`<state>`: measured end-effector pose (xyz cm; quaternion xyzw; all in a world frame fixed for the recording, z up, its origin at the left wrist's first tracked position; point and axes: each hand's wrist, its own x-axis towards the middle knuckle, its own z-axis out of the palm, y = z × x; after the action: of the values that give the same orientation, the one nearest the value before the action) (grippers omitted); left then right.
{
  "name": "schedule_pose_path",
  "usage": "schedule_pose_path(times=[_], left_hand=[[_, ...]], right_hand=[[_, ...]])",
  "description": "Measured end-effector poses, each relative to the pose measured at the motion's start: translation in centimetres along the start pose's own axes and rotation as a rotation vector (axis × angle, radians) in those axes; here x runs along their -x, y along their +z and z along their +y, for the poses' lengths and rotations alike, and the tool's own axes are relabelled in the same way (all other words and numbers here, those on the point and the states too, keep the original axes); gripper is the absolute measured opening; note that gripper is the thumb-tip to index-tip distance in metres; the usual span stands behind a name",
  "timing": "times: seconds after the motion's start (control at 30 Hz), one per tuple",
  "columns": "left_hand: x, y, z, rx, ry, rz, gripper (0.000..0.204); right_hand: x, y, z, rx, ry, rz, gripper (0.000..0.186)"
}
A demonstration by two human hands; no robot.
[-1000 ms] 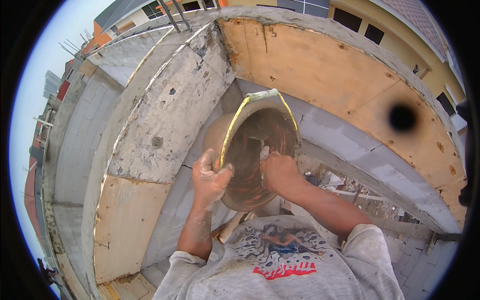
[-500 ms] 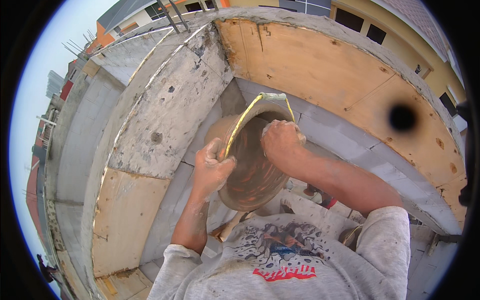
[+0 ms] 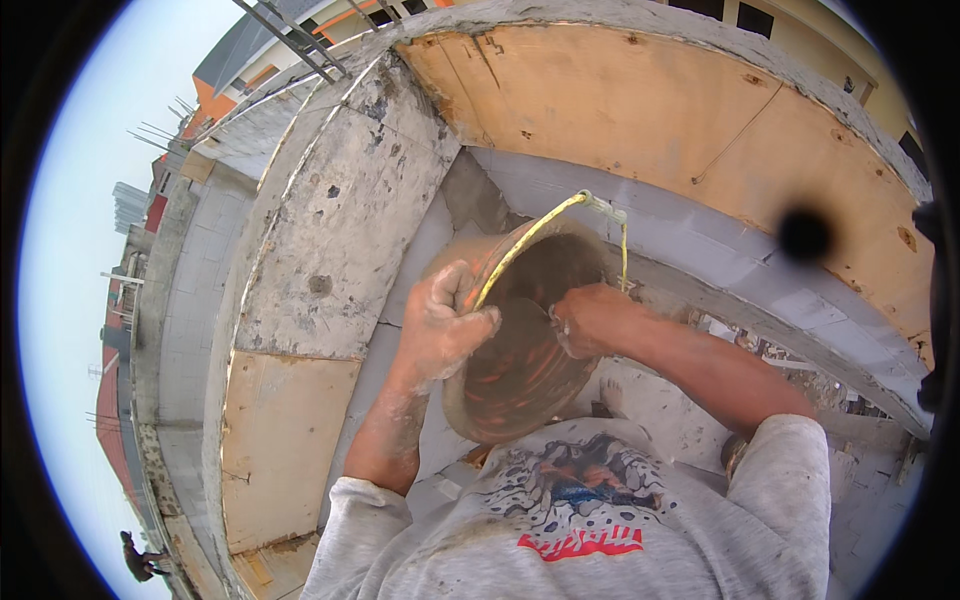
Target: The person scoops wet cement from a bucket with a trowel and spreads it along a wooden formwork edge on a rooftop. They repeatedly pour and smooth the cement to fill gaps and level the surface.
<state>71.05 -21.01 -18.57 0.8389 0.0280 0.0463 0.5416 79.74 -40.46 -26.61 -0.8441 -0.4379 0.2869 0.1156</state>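
A mortar-caked bucket (image 3: 528, 392) with orange showing through its grey coating is tipped with its mouth toward me. A yellow rope handle (image 3: 535, 225) with a grey grip arches over its rim. My left hand (image 3: 440, 325) is closed around the bucket's left rim, thumb toward the mouth. Inside the mouth, near the right wall, my right hand (image 3: 597, 320) has its fingers curled. What it holds is hidden in the dark inside of the bucket. Both hands are smeared with grey.
Plywood panels (image 3: 640, 110) and a stained concrete beam (image 3: 330, 230) meet in a corner beyond the bucket. Grey block walls (image 3: 720, 235) stand below them. Steel bars (image 3: 290, 40) stick up at the top. Another person (image 3: 142, 560) is far off at the lower left.
My right hand has moved from the upper part of the bucket's mouth down and to the right. The bucket has shifted slightly right and down in view, with my left hand still on its rim.
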Motion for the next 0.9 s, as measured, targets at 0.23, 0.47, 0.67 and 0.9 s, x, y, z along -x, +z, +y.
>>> schedule_pose_path(times=[0.23,0.47,0.67,0.9], left_hand=[[0.8,-1.1,1.5,0.03,-0.079,0.086,0.03],[3.4,-3.3,2.2,0.163,-0.018,0.25,0.024],[5.6,-5.0,0.9,0.196,0.052,0.456,0.022],[6.4,-3.8,-3.4,0.437,-0.036,0.608,0.029]], right_hand=[[-1.7,4.7,-0.9,-0.476,-0.117,0.101,0.031],[-3.5,6.0,-4.5,-0.8,-0.281,0.106,0.041],[-2.7,3.9,-6.6,-0.873,-0.224,0.016,0.047],[-1.5,0.9,-6.7,-0.822,0.055,-0.078,0.054]])
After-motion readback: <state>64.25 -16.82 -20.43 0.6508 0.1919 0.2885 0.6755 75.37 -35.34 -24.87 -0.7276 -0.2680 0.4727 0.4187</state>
